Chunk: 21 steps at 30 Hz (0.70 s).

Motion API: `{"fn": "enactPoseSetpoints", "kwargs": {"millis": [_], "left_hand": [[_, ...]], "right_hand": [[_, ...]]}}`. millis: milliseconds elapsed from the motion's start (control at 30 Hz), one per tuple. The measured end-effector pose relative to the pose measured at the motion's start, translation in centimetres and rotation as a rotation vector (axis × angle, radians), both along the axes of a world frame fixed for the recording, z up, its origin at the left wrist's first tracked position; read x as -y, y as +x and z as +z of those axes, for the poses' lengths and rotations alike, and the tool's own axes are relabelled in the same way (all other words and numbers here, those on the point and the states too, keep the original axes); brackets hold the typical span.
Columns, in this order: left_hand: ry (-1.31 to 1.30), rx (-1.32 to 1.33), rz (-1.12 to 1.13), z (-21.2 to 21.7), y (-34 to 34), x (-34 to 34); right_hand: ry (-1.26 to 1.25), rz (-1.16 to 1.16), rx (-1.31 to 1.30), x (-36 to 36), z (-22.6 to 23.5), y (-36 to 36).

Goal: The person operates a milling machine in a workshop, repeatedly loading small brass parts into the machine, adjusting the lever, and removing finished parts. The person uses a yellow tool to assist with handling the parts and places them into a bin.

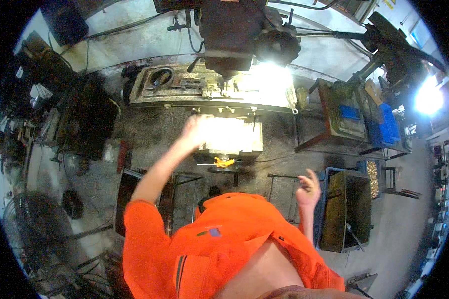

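- The milling machine [234, 45] stands at the top middle and serves as the landmark; its long grey table [184, 92] runs crosswise under the dark head.
- Right of the machine, blue bins [386, 124] sit on a cluttered bench [334, 114], one small and flat, one larger and boxy; any labels on them are too small to make out.
- Lower right of the machine, a dark green box [346, 209] stands on the floor, with a narrow tray of brass-coloured small parts [372, 177] just behind it.
- A small orange item [223, 162] lies below the machine's front block, near its lower edge.
- The left hand [194, 129] is raised to the front of the machine, just below the table's edge; glare washes out the fingers, so I cannot tell whether it grips anything.
- The right hand [308, 187] hangs in the air well below and right of the machine, fingers loosely spread and holding nothing, beside the green box.
- Both arms come out of a bright orange shirt [219, 249].
- Open floor lies between the machine and the person, and a wider clear strip runs off to the lower right past the green box.
- The floor [149, 129] is dark, grimy concrete; left of the machine it is crowded with dark boxes and scrap.
- Strong light burns out the table's right end and a window at far right.
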<state>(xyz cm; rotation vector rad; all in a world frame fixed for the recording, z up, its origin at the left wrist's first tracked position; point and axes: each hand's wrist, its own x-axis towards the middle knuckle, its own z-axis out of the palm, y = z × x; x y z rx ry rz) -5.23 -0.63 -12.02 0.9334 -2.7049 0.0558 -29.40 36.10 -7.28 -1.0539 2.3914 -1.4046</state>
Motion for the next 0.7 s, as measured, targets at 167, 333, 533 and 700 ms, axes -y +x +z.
{"fn": "enactPoseSetpoints", "kwargs": {"millis": [167,333,533,700], "left_hand": [[0.564,0.391,0.008,-9.6,0.1,-9.4],[0.508,0.382,0.056,-12.5,-0.4,-10.5],[0.345,0.184,-0.319,1.0,0.6,-9.7],[0.292,-0.26,-0.51,5.9,-0.4,-11.7]], "right_hand": [[0.18,0.246,0.137,1.9,0.1,2.9],[0.377,0.507,0.095,4.6,-1.1,3.8],[0.062,0.639,-0.492,9.1,-0.9,3.9],[0.473,1.005,0.147,11.8,1.7,4.1]]}}
